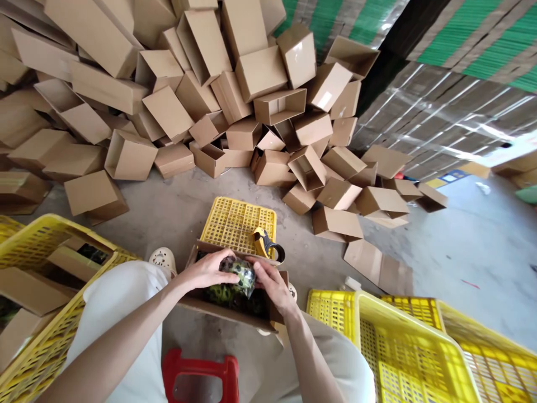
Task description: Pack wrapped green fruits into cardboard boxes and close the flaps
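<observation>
Between my knees stands an open cardboard box (229,317) with dark and green packed items inside. Above it, a clear plastic bag (239,274) with dark and green contents is gripped by my left hand (212,270), thumb on its near side and fingers over the top. My right hand (272,282) is at the bag's right side, its fingers bent and close together against it. A yellow and black tape dispenser (264,242) rests on an upturned yellow crate (235,221) just beyond the box.
Many empty cardboard boxes (168,115) lie piled across the floor ahead. Yellow crates stand at the left (62,224) and right (411,336); the left one holds boxes. A red stool (201,366) is below. Wrapped stacks (419,112) rise at the back right.
</observation>
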